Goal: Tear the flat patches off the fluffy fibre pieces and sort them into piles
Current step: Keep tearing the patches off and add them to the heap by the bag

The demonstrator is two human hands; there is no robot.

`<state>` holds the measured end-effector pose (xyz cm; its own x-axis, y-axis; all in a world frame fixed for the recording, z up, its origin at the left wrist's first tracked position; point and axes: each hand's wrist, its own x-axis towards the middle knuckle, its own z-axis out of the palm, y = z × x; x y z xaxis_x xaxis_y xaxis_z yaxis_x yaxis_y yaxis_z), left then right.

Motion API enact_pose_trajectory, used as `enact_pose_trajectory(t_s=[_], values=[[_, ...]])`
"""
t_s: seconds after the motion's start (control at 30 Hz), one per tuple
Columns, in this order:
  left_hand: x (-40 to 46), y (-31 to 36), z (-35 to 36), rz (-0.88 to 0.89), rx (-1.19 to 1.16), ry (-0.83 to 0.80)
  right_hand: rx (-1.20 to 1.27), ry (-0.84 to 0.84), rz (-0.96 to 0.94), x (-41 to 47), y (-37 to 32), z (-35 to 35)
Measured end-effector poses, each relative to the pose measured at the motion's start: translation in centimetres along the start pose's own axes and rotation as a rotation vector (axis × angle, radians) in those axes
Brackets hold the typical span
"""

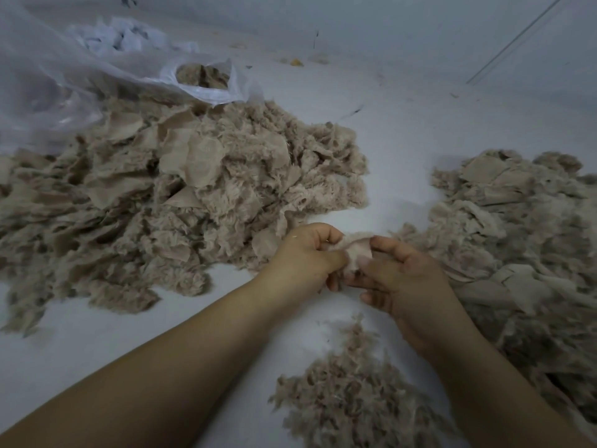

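Note:
Both hands meet over the white surface at the centre, holding one small beige fluffy fibre piece (355, 250) between them. My left hand (303, 257) grips its left side with curled fingers and thumb. My right hand (400, 279) pinches its right side between thumb and fingers. A large heap of beige fluffy pieces with flat patches (168, 195) lies to the left. A second heap (523, 253) lies to the right, touching my right hand's far side. A small pile of loose fluff (352, 392) lies near the front, under my right forearm.
A clear plastic bag (206, 82) holding more beige pieces lies at the back left, behind the large heap. White crumpled scraps (122, 37) lie beyond it. Small bits of debris (296, 62) dot the white surface far back. A wall edge runs at the upper right.

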<state>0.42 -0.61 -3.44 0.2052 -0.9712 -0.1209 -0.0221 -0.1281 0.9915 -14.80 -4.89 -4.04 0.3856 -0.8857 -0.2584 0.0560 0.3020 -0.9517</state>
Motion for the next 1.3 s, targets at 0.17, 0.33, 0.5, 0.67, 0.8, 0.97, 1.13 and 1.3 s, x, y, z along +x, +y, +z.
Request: enact_pose_trajectory(t_s=[0.17, 0.33, 0.5, 0.67, 0.8, 0.97, 1.13, 1.3], values=[[0.2, 0.5, -0.5, -0.030, 0.056, -0.075, -0.054, 0.010, -0.012, -0.1, 0.2, 0.1], [0.2, -0.3, -0.2, -0.011, -0.001, 0.058, -0.042, 0.010, 0.010, -0.3, 0.1, 0.1], [0.3, -0.5, -0.6, -0.009, -0.067, 0.069, 0.004, 0.022, 0.002, -0.3, 0.0, 0.1], [0.0, -0.6, -0.8, -0.039, -0.051, -0.020, 0.008, 0.032, 0.004, -0.4, -0.2, 0.2], [0.0, -0.5, -1.2, 0.053, -0.096, 0.130, 0.037, 0.057, 0.024, -0.2, -0.2, 0.2], [1.1, -0.3, -3.7, 0.450, 0.805, 0.475, 0.076, 0.087, 0.024, -0.1, -0.2, 0.1], [0.9, 0.4, -2.9, 0.428, 1.377, 0.397, 0.104, 0.111, 0.012, 0.0, -0.3, -0.2], [1.2, 0.8, 0.7, 0.590, 1.252, 0.083, 0.121, 0.090, 0.013, -0.1, -0.3, 0.0]])
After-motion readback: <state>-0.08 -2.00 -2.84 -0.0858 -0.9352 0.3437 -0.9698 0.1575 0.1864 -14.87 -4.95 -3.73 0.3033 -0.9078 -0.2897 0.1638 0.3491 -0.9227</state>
